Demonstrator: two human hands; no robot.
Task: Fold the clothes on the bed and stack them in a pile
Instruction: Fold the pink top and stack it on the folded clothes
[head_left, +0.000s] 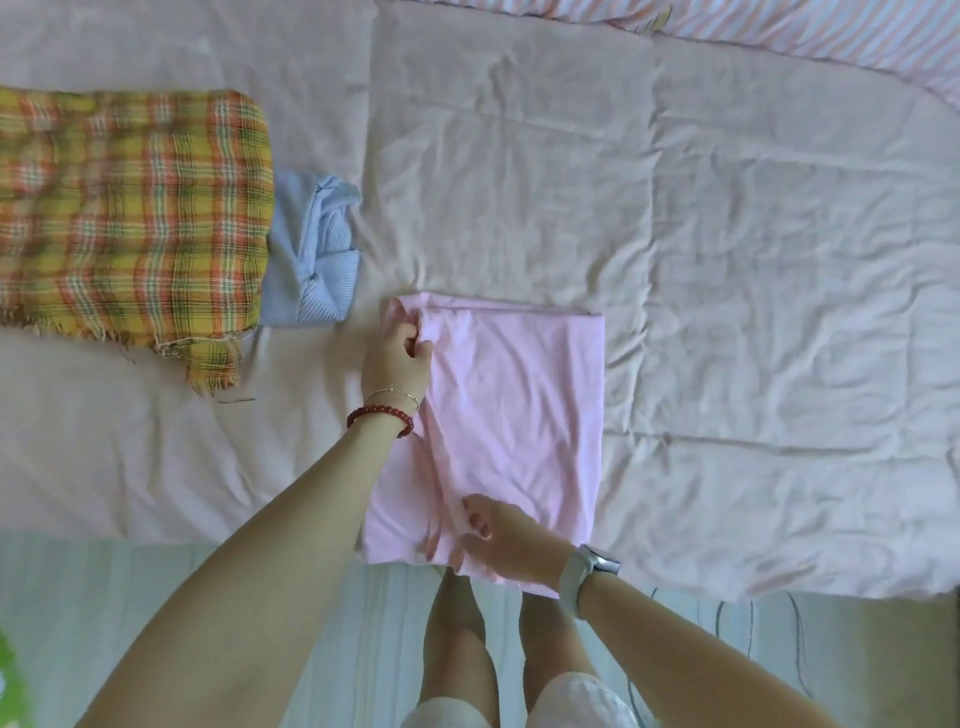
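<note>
Right hand (493, 530) pinches the near edge of the pink garment (524, 405) at the bed's (727, 260) front; left hand (397, 358) curls on its far-left corner — long axis runs away from the person, both hands along its left side — blue top (311, 249) and plaid cloth (130, 218) further left

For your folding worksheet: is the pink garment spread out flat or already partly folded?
Partly folded. The pink garment forms a neat rectangle with a layer doubled over along its left side, where both hands, left and right, pinch the fabric.
</note>
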